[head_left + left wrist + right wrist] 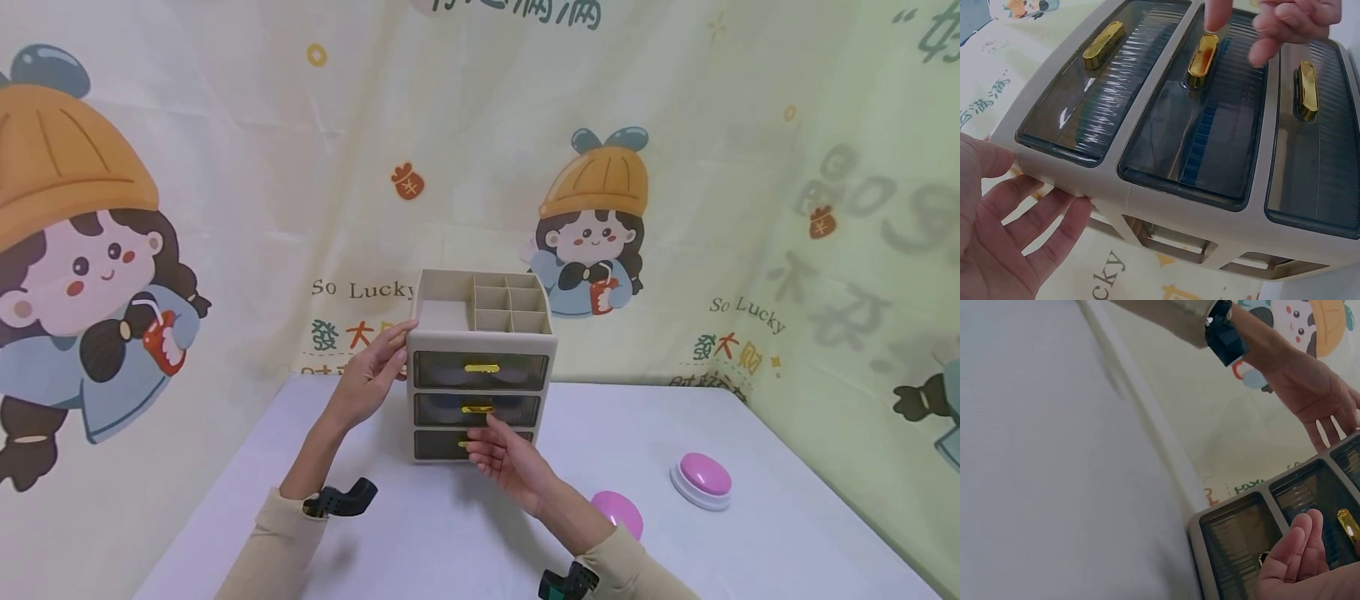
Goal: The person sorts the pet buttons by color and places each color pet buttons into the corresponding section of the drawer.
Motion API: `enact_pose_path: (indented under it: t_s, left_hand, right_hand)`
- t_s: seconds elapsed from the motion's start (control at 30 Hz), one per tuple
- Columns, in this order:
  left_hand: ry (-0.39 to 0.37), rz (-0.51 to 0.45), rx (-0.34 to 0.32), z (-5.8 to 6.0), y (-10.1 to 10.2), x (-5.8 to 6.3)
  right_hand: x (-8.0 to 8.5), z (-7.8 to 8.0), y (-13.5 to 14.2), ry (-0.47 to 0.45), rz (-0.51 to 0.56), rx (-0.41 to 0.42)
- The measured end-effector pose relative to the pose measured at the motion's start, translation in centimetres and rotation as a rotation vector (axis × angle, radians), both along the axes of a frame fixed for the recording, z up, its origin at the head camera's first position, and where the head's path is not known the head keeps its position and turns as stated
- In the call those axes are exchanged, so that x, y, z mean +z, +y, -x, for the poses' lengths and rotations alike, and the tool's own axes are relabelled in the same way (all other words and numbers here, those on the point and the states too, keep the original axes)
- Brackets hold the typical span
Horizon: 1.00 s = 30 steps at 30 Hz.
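A beige desktop organizer (480, 333) with three dark see-through drawers and gold handles stands upright on the table. My left hand (369, 377) rests against its upper left side, fingers extended along the wall and thumb at the front edge. In front of the drawers is my right hand (513, 462), palm turned up and fingers loosely bent. Its thumb tip lies right at the gold handle (1202, 61) of the middle drawer. The other right fingers (1300, 547) overlap the bottom drawer's handle in the head view. All three drawers sit closed.
A pink domed button (705, 475) on a white base sits on the right of the white table (765, 542). Another pink round thing (621, 512) is partly hidden behind my right forearm. A printed cloth backdrop (465, 225) hangs close behind the organizer.
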<state>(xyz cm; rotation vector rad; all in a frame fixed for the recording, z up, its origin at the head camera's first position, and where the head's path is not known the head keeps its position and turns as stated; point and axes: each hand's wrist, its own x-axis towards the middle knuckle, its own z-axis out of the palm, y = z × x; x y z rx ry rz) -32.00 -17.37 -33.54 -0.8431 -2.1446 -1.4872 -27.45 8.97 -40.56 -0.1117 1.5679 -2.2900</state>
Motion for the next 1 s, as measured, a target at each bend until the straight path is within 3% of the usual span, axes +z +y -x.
enact_pose_path:
  t_s: [0.57,1.0]
  left_hand:
    - [-0.006,0.005,-0.001,0.1,0.0,0.0]
    - [-0.002,0.002,-0.006,0.1,0.0,0.0]
  right_hand:
    - [-2.2,-0.2,0.4,-0.056,-0.026,0.014]
    - [-3.5,0.8,0.3,-0.081,-0.054,-0.008]
